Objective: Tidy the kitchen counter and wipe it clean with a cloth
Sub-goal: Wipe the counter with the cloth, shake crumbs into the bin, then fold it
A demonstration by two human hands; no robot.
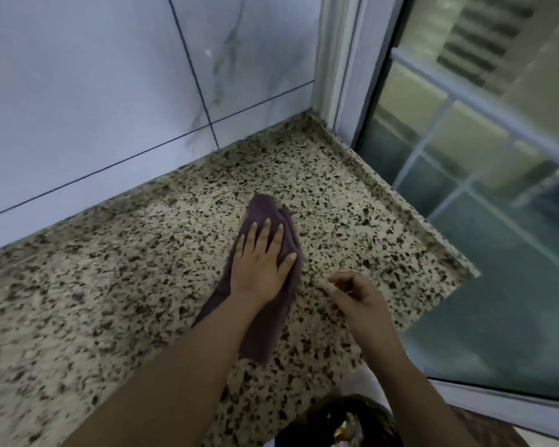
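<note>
A dark purple cloth [265, 330] lies stretched on the speckled granite counter [110, 301], near its right end. My left hand [260, 262] presses flat on the cloth with straight, spread fingers. My right hand [352, 293] hovers just right of the cloth, close above the counter, its fingers loosely curled; whether it pinches anything I cannot tell.
A white marbled tile wall [94, 91] runs along the counter's back. The counter ends at a raised edge [410, 217] by a glass window [481, 156] on the right. A dark bag-like object [346, 421] sits below the counter's front edge.
</note>
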